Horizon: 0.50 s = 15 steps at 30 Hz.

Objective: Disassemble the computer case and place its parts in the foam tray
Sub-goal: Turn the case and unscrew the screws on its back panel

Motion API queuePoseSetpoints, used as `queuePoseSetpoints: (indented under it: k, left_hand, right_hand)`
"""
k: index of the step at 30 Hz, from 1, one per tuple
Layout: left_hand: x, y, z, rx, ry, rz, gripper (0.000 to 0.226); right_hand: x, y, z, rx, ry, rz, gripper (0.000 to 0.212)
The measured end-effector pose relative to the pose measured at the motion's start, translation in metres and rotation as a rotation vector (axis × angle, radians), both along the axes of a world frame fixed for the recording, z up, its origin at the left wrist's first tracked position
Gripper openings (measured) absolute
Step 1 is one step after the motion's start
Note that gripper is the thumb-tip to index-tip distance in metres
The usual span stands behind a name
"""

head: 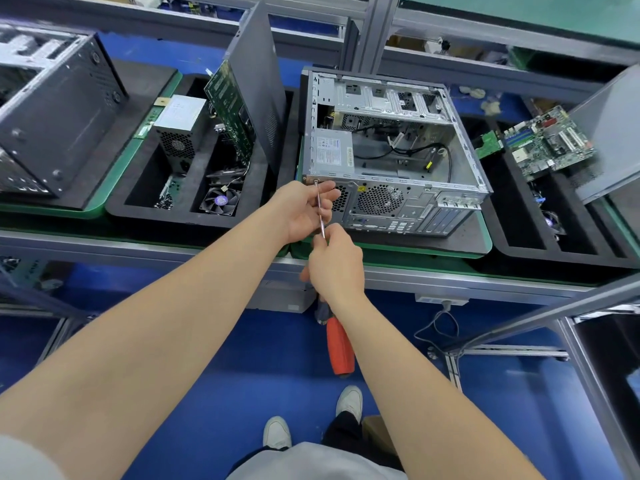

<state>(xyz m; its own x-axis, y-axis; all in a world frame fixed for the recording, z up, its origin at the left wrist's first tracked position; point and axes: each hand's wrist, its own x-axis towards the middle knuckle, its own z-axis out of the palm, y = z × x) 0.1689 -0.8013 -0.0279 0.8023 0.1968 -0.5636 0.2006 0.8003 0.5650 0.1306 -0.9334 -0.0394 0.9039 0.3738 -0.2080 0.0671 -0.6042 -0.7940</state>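
Left hand (304,209) pinches the screwdriver (322,220) shaft, right hand (334,265) clamps its handle; the steel computer case (391,150) looks heavy, rigid, best gripped by its frame edges.

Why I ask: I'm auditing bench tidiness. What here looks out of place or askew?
The motherboard on the right sits tilted across the rim of the foam tray instead of lying flat in a slot. Small screws lie loose in the left tray.
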Motion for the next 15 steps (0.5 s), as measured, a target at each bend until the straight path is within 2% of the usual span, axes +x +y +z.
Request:
queuePoseSetpoints:
  k: [2, 4, 7, 12, 14, 15]
  left_hand:
    - [0.001, -0.003, 0.002, 0.004, 0.013, 0.023, 0.023]
    - [0.001, -0.005, 0.003, 0.031, 0.024, 0.048, 0.023]
    - [0.002, -0.006, 0.005, 0.032, 0.038, 0.062, 0.022]
    - [0.003, 0.000, 0.004, -0.193, -0.024, 0.063, 0.019]
    - [0.004, 0.001, 0.000, -0.207, -0.040, 0.041, 0.018]
    - [0.003, 0.002, -0.002, -0.195, -0.043, 0.022, 0.018]
  right_hand:
    - [0.000, 0.001, -0.005, -0.006, -0.043, 0.006, 0.017]
    - [0.001, 0.000, -0.007, 0.082, 0.096, 0.016, 0.018]
    - [0.008, -0.004, -0.006, 0.419, 0.501, 0.036, 0.026]
    - [0.010, -0.013, -0.009, 1.119, 1.182, -0.035, 0.030]
    - [0.009, -0.015, -0.013, 1.305, 1.427, -0.012, 0.035]
    - [0.009, -0.015, -0.014, 1.339, 1.467, 0.002, 0.038]
